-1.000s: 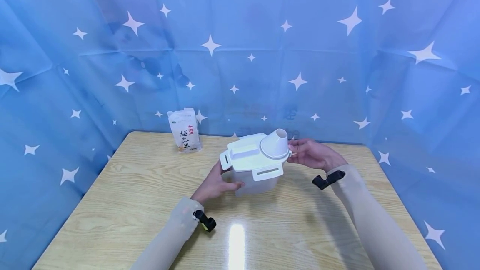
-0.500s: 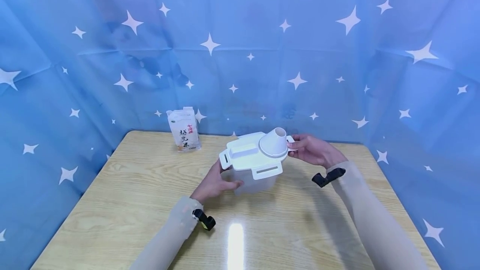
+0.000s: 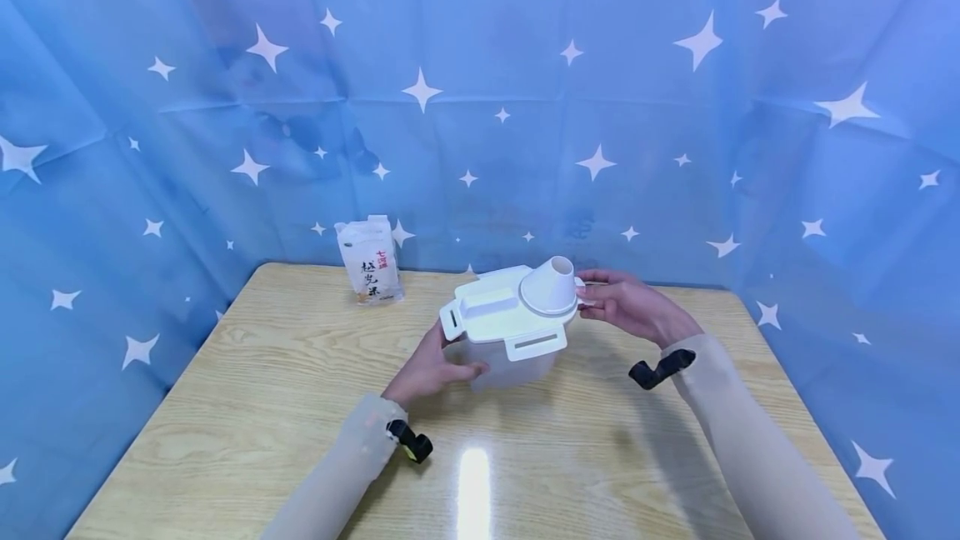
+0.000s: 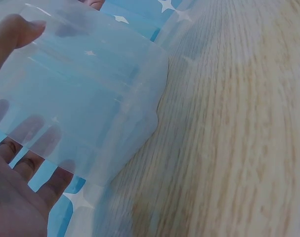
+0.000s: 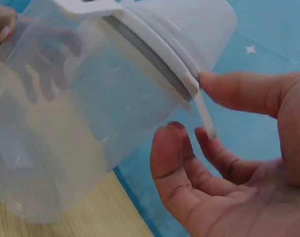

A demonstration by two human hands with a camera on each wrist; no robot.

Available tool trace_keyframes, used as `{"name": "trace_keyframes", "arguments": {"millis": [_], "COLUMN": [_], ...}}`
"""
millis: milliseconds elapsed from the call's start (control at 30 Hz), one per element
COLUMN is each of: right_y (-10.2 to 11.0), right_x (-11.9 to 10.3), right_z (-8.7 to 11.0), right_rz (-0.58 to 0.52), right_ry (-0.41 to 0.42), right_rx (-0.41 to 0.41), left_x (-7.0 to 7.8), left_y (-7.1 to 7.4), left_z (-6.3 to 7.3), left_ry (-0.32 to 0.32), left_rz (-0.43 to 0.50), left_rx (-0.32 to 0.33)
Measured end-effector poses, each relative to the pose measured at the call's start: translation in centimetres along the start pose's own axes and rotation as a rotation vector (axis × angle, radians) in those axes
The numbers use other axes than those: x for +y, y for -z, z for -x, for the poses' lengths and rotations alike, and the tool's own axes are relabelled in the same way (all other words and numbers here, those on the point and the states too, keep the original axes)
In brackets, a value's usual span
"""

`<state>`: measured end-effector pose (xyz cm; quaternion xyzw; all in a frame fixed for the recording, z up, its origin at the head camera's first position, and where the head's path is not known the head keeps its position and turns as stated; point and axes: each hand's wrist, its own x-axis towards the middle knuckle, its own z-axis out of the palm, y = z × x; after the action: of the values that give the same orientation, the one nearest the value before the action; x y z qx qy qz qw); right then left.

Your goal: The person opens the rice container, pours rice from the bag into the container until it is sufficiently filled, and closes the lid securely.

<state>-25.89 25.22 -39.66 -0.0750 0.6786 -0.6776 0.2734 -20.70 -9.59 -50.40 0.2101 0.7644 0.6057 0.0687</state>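
A translucent storage container (image 3: pixel 510 365) stands on the table, tilted slightly in the head view. Its white lid (image 3: pixel 495 325) carries a raised handle and a cone-shaped cap (image 3: pixel 551 286). The left latch (image 3: pixel 452 320) and front latch (image 3: pixel 536 344) stick outward from the lid. My left hand (image 3: pixel 431 367) holds the container body at its left side, thumb across the front and fingers behind. At the lid's right end is my right hand (image 3: pixel 626 307). In the right wrist view its thumb presses the lid edge, and a fingertip meets the end of the right latch (image 5: pixel 205 117).
A white bag of rice (image 3: pixel 370 261) stands upright at the back left of the wooden table (image 3: pixel 285 407). A blue curtain with white stars (image 3: pixel 487 65) rises behind the table and along both sides.
My right hand has shifted at the right latch, which stuck out further half a second ago and now sits lower. The left hand and the container stay in place.
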Motion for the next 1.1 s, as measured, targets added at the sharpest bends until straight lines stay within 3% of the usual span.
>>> {"name": "trace_keyframes", "arguments": {"millis": [400, 633, 867, 1100], "right_y": [-0.8, -1.7, -2.9, -4.0], "right_x": [-0.8, -1.6, -2.6, -3.9], "right_z": [1.4, 2.2, 2.4, 2.9], "right_rz": [0.304, 0.499, 0.728, 0.845], "right_ry": [0.119, 0.152, 0.247, 0.277], "right_rx": [0.012, 0.062, 0.099, 0.137], "left_x": [-0.1, 0.0, 0.0, -0.1], "left_y": [-0.2, -0.2, -0.1, -0.1], "left_z": [0.1, 0.2, 0.1, 0.0], "left_ry": [-0.004, 0.018, 0.019, 0.021], "left_rz": [0.002, 0.008, 0.005, 0.015], "left_rx": [0.007, 0.006, 0.013, 0.015]}}
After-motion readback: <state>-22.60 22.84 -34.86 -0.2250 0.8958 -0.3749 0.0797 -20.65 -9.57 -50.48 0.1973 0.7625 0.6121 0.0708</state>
